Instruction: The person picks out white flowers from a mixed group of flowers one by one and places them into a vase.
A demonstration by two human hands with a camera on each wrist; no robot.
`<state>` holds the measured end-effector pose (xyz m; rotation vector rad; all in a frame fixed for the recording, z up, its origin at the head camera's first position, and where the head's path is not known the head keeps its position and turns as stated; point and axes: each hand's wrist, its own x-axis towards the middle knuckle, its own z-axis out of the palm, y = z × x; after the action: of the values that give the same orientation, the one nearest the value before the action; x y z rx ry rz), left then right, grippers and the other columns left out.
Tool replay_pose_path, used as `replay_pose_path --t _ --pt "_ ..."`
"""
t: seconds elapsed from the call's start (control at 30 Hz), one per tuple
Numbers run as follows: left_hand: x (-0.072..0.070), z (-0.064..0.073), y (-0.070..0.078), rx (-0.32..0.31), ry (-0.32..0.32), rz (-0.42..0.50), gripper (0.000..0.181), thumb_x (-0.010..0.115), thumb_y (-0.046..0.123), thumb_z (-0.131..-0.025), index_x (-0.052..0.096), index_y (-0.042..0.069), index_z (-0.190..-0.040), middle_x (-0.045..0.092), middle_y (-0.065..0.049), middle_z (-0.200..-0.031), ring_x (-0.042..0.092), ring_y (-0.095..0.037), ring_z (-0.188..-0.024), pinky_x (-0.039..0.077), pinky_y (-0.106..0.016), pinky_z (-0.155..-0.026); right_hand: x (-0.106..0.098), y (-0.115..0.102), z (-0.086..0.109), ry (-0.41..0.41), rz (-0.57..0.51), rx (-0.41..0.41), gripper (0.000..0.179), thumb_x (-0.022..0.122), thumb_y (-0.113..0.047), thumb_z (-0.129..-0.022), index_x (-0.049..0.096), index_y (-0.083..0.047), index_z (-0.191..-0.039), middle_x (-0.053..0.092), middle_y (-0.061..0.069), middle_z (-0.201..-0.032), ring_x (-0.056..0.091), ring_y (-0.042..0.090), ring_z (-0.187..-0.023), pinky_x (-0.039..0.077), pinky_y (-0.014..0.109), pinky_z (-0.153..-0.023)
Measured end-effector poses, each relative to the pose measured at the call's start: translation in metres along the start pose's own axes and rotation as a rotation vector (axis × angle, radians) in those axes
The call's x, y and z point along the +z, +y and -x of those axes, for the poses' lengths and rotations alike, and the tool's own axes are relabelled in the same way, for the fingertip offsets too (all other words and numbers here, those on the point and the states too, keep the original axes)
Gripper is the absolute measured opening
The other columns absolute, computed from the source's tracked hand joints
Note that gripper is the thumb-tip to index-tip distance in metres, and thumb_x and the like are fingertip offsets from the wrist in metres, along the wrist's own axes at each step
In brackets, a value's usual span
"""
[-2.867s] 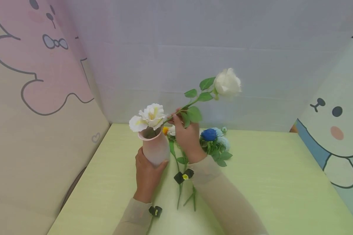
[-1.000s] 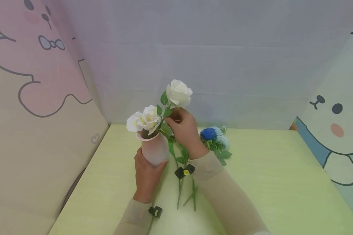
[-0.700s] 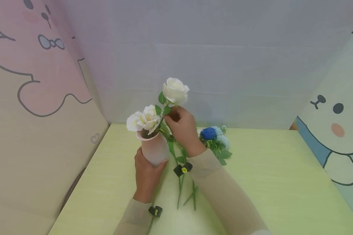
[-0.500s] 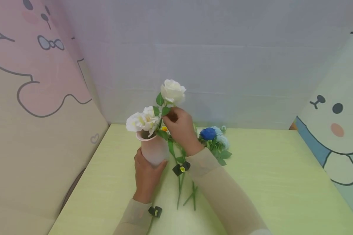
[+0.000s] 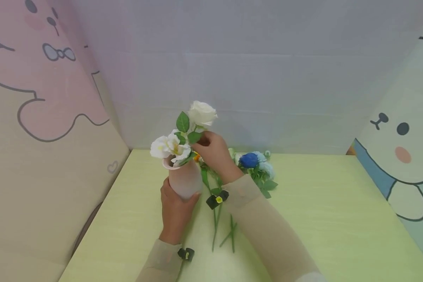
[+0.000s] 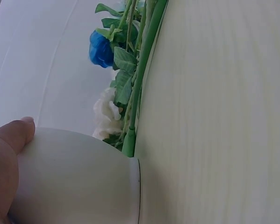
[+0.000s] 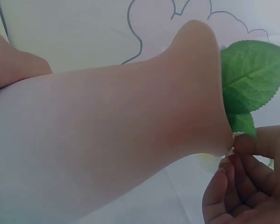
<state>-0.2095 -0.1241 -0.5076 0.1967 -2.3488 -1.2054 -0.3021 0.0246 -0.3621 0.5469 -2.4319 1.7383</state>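
The vase is gripped low on its body by the left hand, whose fingers and thumb are wrapped around its sides. The stem of a white rose is pinched between the thumb and fingertips of the right hand, just below its leaves. The rose is held above the vase mouth, bloom pointed up and slightly right, its stem slanted down and left; its lower end is hidden. The vase is stood on the table, mouth up, its long axis roughly upright. A white-and-yellow flower is leaned over the left rim. The right side is bordered closely by loose stems and a blue flower. Beyond these, tabletop is seen extending right; the table's left edge is set well apart from the vase.
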Motion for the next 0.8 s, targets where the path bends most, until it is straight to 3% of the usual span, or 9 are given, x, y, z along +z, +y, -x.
replay_pose_path --t 0.13,0.23,0.43,0.63,0.8 --pt "0.000 0.000 -0.001 -0.009 -0.005 -0.003 0.112 0.095 0.035 -0.072 0.025 0.003 -0.154 0.042 -0.025 -0.140 0.050 -0.042 -0.120 0.045 -0.061 -0.095 -0.003 -0.003 0.001 0.005 -0.101 0.052 0.031 0.072 -0.022 -0.096 0.068 -0.006 -0.123 0.070 0.008 -0.113 0.067 0.022 -0.103 0.055 0.041 -0.088" --pt "0.000 0.000 -0.002 -0.011 -0.006 -0.004 0.113 0.095 0.036 -0.072 0.025 0.003 -0.154 0.041 -0.025 -0.140 0.050 -0.042 -0.120 0.045 -0.061 -0.095 -0.005 -0.006 0.001 0.033 -0.141 0.039 0.036 0.068 -0.022 -0.098 0.066 -0.005 -0.129 0.070 0.009 -0.118 0.067 0.024 -0.104 0.055 0.041 -0.089" --pt "0.000 0.000 -0.003 0.009 0.002 -0.006 0.113 0.095 0.036 -0.073 0.024 0.003 -0.154 0.042 -0.026 -0.139 0.050 -0.043 -0.119 0.045 -0.061 -0.095 -0.003 -0.008 -0.003 0.049 -0.072 -0.040 0.034 0.063 -0.017 -0.098 0.068 -0.002 -0.129 0.072 0.012 -0.119 0.069 0.025 -0.104 0.056 0.039 -0.086" --pt "0.002 0.000 -0.004 0.012 0.007 -0.006 0.112 0.095 0.036 -0.073 0.024 0.003 -0.154 0.042 -0.025 -0.139 0.050 -0.042 -0.119 0.045 -0.061 -0.095 0.000 0.001 -0.003 0.008 -0.033 -0.021 0.033 0.062 -0.011 -0.096 0.069 -0.002 -0.127 0.072 0.011 -0.120 0.068 0.025 -0.108 0.056 0.038 -0.086" --pt "0.003 -0.001 -0.005 0.012 0.006 0.000 0.113 0.095 0.036 -0.073 0.025 0.003 -0.154 0.041 -0.025 -0.140 0.050 -0.042 -0.119 0.045 -0.061 -0.095 -0.003 0.004 -0.001 0.045 -0.043 -0.019 0.023 0.066 -0.016 -0.098 0.073 -0.004 -0.117 0.074 0.009 -0.110 0.069 0.024 -0.100 0.056 0.040 -0.085"
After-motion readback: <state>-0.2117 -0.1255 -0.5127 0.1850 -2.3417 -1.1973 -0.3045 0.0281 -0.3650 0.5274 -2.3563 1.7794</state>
